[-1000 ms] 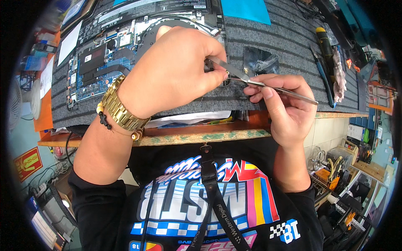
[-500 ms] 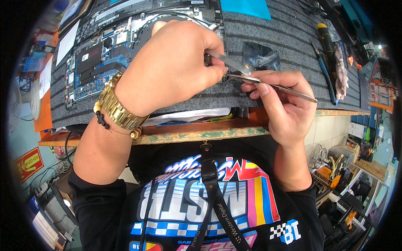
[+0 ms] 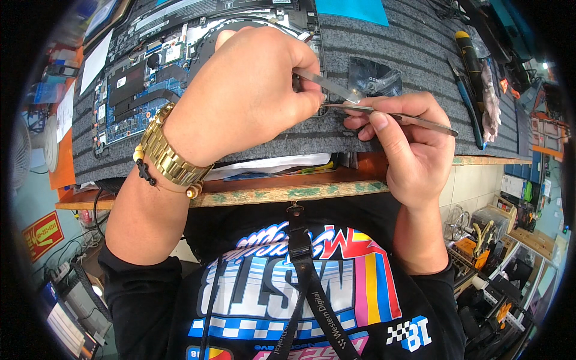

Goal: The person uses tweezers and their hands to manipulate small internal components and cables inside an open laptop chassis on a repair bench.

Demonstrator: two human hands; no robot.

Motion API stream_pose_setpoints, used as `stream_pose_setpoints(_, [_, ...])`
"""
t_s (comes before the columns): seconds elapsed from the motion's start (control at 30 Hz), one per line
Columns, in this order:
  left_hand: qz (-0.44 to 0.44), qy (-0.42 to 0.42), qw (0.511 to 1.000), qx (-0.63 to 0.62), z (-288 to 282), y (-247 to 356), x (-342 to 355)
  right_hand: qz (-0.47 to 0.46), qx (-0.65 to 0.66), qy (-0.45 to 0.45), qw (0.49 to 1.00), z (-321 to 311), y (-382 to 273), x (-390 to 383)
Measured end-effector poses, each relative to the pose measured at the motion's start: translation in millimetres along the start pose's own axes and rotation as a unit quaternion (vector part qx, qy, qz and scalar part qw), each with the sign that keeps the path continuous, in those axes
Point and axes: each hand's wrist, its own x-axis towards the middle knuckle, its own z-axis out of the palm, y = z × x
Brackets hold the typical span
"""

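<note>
My left hand point(image 3: 246, 90) is closed over the right side of an opened laptop point(image 3: 129, 87) with a blue circuit board showing. From between its thumb and forefinger sticks out a thin, flat metal strip point(image 3: 330, 86), whose free end reaches the fingers of my right hand point(image 3: 411, 135). Slim metal tweezers point(image 3: 429, 124) are pinched in that right hand, nearly level, their tips pointing left at my left thumb. Whether the tips touch the thumb or something small there, I cannot make out. The left palm and curled fingers are hidden.
A small black packet point(image 3: 366, 75) lies beyond my right hand on the grey striped mat point(image 3: 414, 66). At right are a yellow-and-black screwdriver point(image 3: 465, 51), a blue-handled tool point(image 3: 470, 111) and a crumpled tissue point(image 3: 491, 108). A blue sheet point(image 3: 354, 11) lies at the back. The worn wooden table edge point(image 3: 288, 195) runs in front.
The tweezers have turned to lie flatter, their back end shifting slightly up and right with my right fingers. My left hand has hardly moved.
</note>
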Motion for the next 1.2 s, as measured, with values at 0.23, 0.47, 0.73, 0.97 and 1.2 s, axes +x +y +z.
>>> stream_pose_setpoints(0.23, [0.008,0.006,1.000,0.003,0.8,0.7,1.8,0.002,0.001,-0.001,1.000,-0.8,1.2,2.2])
stream_pose_setpoints(0.47, [0.012,0.014,1.000,-0.004,2.7,-1.3,2.3,0.001,-0.007,-0.007,1.000,-0.5,2.7,3.6])
stream_pose_setpoints(0.73, [0.003,0.010,1.000,-0.010,2.6,-1.0,2.3,-0.001,-0.003,-0.008,1.000,0.0,2.7,4.3])
stream_pose_setpoints(0.97, [-0.006,0.003,1.000,-0.006,1.1,1.3,2.6,-0.002,-0.052,-0.004,0.999,2.4,-0.5,6.1])
stream_pose_setpoints(1.2, [-0.004,0.005,1.000,-0.009,1.8,-0.4,2.0,-0.008,-0.049,-0.008,0.999,2.1,0.5,6.9])
